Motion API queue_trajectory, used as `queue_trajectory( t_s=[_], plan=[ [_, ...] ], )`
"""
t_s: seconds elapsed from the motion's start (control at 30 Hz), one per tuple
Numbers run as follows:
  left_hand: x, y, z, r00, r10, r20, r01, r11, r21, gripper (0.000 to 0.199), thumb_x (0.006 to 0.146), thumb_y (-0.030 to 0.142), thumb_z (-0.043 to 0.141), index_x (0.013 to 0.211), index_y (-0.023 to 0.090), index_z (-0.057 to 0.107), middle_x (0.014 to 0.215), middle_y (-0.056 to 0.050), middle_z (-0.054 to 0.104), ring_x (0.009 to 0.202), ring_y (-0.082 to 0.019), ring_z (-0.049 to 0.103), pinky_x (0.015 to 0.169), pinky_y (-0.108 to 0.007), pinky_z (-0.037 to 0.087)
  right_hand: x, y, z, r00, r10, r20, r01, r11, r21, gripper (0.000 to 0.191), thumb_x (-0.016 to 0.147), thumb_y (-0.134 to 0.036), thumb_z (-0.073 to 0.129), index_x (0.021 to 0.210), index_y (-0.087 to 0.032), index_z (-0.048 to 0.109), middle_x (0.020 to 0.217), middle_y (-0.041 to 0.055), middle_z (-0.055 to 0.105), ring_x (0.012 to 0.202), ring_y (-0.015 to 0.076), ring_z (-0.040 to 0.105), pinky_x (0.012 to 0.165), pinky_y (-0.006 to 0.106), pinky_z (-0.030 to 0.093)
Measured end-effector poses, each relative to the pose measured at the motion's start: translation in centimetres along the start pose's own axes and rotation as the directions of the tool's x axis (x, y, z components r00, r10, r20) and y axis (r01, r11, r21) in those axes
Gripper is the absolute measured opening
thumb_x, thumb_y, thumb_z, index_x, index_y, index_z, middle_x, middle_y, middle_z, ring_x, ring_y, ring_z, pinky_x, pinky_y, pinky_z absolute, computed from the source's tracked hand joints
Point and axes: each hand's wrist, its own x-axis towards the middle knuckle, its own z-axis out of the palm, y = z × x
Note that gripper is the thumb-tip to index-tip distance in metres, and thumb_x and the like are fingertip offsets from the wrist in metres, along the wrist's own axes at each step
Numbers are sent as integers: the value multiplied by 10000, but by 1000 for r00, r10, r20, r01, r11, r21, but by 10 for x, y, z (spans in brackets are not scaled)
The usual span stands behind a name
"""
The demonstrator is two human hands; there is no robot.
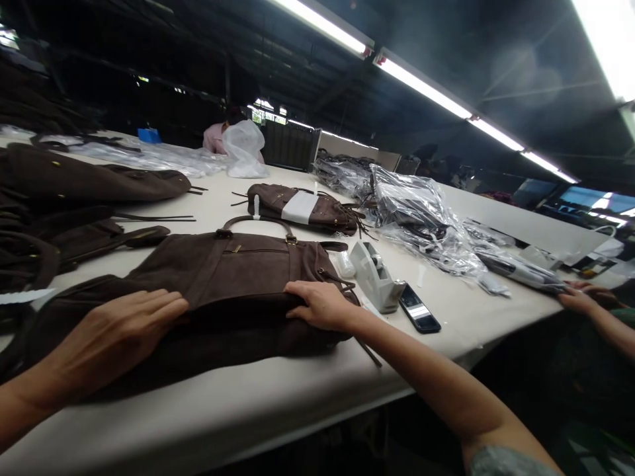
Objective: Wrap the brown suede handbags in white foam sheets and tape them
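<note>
Suede, dark brown and soft, makes up the big handbag [233, 277] lying flat across the white table [278, 410] at centre frame, its arched handle pointing away. Lower left, the left hand [106, 340] presses flat on it, fingers spread, gripping nothing. The right hand [322, 304] curls loosely over its right edge, beside a pale plastic tape dispenser [374, 274] and a glossy black phone [419, 309].

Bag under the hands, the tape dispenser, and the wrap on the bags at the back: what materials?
Brown bag: looks like suede or a suede-like fabric, with a matte, napped surface and no shine; small brass-coloured metal fittings. Both hands, left hand and right hand, lie flat on it. Tape dispenser: probably moulded plastic, smooth light grey. Wrap: thin clear plastic film, crinkled and glossy under the lamps.
</note>
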Motion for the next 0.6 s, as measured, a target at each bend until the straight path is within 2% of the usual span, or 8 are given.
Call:
queue_trajectory(
  t_s=[0.07,0.13,0.2,0.27,0.33,0.43,0.5,0.6],
  plan=[
    [-20,3,9,988,138,-72,-136,990,31,351,925,96,365,966,218,692,972,-16,705,942,-160,619,965,-318,431,-13,1,19,987,-45,-153,37,998,-52,205,892,-324,682,1065,-235,619,1014,3,639,894,160,599,659,246,383],
    [-42,8,15,967,228,-117,-225,974,36,408,900,34,382,1029,262,694,1046,9,712,1038,-159,604,1059,-341,382,-31,0,36,952,-125,-280,88,986,-141,79,940,-240,599,997,-210,646,914,17,615,836,154,567,669,254,391],
    [-59,14,17,964,232,-131,-231,973,24,463,890,9,403,1093,318,683,1065,44,715,1072,-151,596,1092,-338,359,-47,-4,48,905,-221,-365,145,964,-225,190,973,-148,491,1029,-200,665,859,35,603,776,159,525,691,270,406],
    [-69,20,17,982,160,-103,-157,987,33,490,902,18,395,1151,341,667,1056,45,714,1060,-155,598,1089,-337,364,-61,-8,57,868,-272,-416,165,947,-276,322,982,-107,424,1194,-216,642,912,56,624,768,169,509,727,294,428],
    [-71,24,13,995,86,-50,-82,992,93,516,907,14,378,1215,332,643,1037,24,710,1043,-163,603,1065,-335,380,-73,-11,63,854,-275,-443,150,943,-296,429,980,-108,415,1359,-253,556,1066,81,637,853,188,535,799,333,453],
    [-66,27,2,999,42,17,-44,978,206,594,891,-13,378,1347,328,547,1132,-8,686,1057,-169,606,1004,-316,410,-86,-13,69,853,-263,-451,132,944,-301,557,943,-64,393,1450,-282,470,1297,103,577,1083,232,539,972,433,438],
    [-62,30,-9,997,29,77,-46,973,227,648,885,-9,366,1429,335,448,1284,-27,631,1166,-176,578,1049,-325,388,-94,-13,70,864,-256,-433,135,947,-291,649,886,-8,378,1474,-278,438,1394,101,526,1201,244,503,1060,483,390],
    [-56,39,-26,978,15,206,-53,982,181,669,884,76,400,1500,320,312,1434,-45,530,1325,-188,482,1173,-398,275,-101,-14,63,911,-234,-339,154,957,-245,748,814,-8,440,1505,-289,381,1475,77,465,1270,235,477,1104,484,368]
  ],
)
